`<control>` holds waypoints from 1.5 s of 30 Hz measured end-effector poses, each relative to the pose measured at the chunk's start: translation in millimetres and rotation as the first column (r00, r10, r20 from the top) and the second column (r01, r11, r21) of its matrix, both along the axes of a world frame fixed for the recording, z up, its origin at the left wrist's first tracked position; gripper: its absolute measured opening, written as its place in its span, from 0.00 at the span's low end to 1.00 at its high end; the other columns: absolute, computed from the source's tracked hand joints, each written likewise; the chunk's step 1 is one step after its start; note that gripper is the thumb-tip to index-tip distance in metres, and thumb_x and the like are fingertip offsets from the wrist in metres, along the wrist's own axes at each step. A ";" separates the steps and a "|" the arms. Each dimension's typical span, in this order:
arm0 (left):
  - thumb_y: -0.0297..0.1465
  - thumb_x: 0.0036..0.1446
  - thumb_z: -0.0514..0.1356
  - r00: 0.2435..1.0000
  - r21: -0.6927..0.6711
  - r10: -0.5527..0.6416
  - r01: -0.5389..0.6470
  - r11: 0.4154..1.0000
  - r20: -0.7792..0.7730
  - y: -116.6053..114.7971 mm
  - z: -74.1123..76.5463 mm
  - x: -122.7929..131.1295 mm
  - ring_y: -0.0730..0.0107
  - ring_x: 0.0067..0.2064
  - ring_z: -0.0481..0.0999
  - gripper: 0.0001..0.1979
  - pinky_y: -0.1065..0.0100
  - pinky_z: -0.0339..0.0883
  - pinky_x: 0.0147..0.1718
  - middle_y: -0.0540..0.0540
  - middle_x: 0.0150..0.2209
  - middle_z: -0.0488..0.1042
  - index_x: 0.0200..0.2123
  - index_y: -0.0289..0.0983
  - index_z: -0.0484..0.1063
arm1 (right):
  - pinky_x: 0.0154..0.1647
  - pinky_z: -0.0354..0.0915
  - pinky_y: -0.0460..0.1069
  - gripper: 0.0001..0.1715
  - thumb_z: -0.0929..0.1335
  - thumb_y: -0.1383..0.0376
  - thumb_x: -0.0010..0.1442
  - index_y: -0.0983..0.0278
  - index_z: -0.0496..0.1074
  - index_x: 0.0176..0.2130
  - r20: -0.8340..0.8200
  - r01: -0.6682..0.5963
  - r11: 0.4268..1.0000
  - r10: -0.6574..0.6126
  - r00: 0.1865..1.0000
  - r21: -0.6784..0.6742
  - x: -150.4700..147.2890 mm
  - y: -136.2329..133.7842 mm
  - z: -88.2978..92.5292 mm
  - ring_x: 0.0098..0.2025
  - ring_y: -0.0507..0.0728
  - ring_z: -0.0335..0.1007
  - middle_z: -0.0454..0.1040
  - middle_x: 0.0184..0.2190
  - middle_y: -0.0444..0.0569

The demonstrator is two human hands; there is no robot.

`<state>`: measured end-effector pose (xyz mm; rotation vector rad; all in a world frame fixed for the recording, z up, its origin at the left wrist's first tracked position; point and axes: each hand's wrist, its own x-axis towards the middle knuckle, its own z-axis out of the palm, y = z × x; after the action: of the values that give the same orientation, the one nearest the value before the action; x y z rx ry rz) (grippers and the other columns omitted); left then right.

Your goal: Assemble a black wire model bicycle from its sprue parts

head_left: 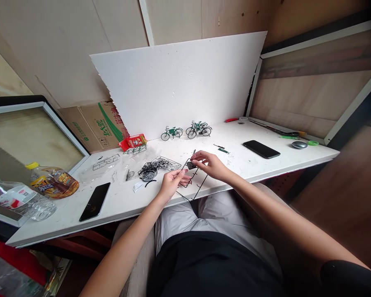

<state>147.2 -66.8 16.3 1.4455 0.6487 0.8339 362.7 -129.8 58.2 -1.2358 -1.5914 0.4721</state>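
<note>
A thin black plastic sprue frame (pixel 200 187) with a small dark part (pixel 191 165) on it is held over the front edge of the table. My left hand (pixel 173 181) pinches the frame's left side. At its upper end, my right hand (pixel 208 163) has thumb and fingers closed by the dark part. Left of my hands lies a pile of black sprues and model bicycle wheels (pixel 149 174). A curved black piece (pixel 150 183) and a small printed paper (pixel 139 187) lie in front of it. Small green parts (pixel 223 151) rest beyond my right hand.
Assembled green model bicycles (pixel 198 129) stand by the white foam board (pixel 179 86). Phones lie left (pixel 95 201) and right (pixel 261 149). Bottles (pixel 54 181) stand at the left; a red packet (pixel 132 142), clear plastic bags and a cardboard box (pixel 92 126) are behind. A mouse (pixel 299 144) sits right.
</note>
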 end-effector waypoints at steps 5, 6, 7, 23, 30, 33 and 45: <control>0.48 0.61 0.68 0.999 0.004 0.025 -0.025 1.000 0.020 -3.2 2.7 -1.2 0.61 0.35 0.85 0.26 0.66 0.77 0.33 0.38 0.39 0.86 0.50 0.32 0.81 | 0.52 0.74 0.59 0.20 0.71 0.52 0.69 0.59 0.75 0.55 0.285 0.044 0.982 -0.096 0.954 0.184 -3.8 -7.9 4.9 0.54 0.64 0.76 0.80 0.52 0.55; 0.48 0.61 0.68 0.999 0.006 0.033 -0.034 0.999 0.023 -3.8 3.4 -1.5 0.61 0.35 0.85 0.26 0.66 0.77 0.33 0.38 0.39 0.86 0.51 0.32 0.81 | 0.55 0.73 0.60 0.19 0.71 0.52 0.69 0.59 0.76 0.54 0.338 0.037 0.972 -0.117 0.934 0.234 -4.5 -9.1 5.6 0.56 0.65 0.74 0.79 0.53 0.55; 0.48 0.61 0.68 0.999 0.009 0.041 -0.042 0.999 0.026 -4.3 3.9 -1.7 0.61 0.35 0.85 0.26 0.66 0.77 0.33 0.38 0.38 0.85 0.51 0.32 0.81 | 0.57 0.71 0.61 0.18 0.72 0.52 0.69 0.59 0.76 0.52 0.390 0.025 0.960 -0.136 0.911 0.277 -5.3 -10.2 6.3 0.57 0.65 0.73 0.78 0.54 0.55; 0.50 0.61 0.67 1.000 0.070 -0.001 -0.001 0.998 0.026 -3.2 2.2 -0.9 0.59 0.35 0.85 0.26 0.65 0.79 0.34 0.37 0.36 0.84 0.46 0.31 0.80 | 0.51 0.69 0.59 0.13 0.73 0.54 0.68 0.61 0.83 0.39 0.585 0.097 0.953 -0.254 0.770 0.287 -14.3 -11.1 4.2 0.52 0.66 0.71 0.80 0.47 0.55; 0.49 0.61 0.67 0.998 0.110 0.042 -0.046 0.993 0.041 -5.4 1.4 0.5 0.57 0.37 0.86 0.24 0.62 0.80 0.36 0.38 0.37 0.84 0.44 0.33 0.79 | 0.46 0.67 0.55 0.09 0.71 0.62 0.71 0.63 0.82 0.44 0.628 0.071 0.960 -0.231 0.743 0.269 -18.9 -10.3 3.0 0.46 0.62 0.73 0.80 0.38 0.55; 0.49 0.61 0.68 0.996 0.124 0.076 -0.082 0.989 0.050 -9.8 5.1 2.0 0.57 0.36 0.86 0.24 0.62 0.79 0.36 0.38 0.38 0.84 0.44 0.33 0.79 | 0.44 0.66 0.54 0.07 0.71 0.65 0.70 0.63 0.81 0.42 0.682 0.059 0.967 -0.218 0.698 0.248 -26.0 -15.5 8.2 0.44 0.62 0.73 0.80 0.36 0.54; 0.49 0.63 0.65 0.959 0.367 0.280 -0.273 0.889 0.034 -16.2 16.1 -2.0 0.68 0.27 0.80 0.20 0.70 0.71 0.23 0.42 0.36 0.80 0.39 0.36 0.75 | 0.47 0.74 0.59 0.10 0.67 0.67 0.72 0.65 0.80 0.43 0.610 -0.074 0.905 -0.221 0.761 0.420 -50.4 -21.0 -1.3 0.53 0.65 0.75 0.81 0.45 0.59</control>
<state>145.1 -83.0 32.3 1.7248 0.7526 1.2174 312.2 -150.8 56.9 -1.1699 -2.0664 -0.4117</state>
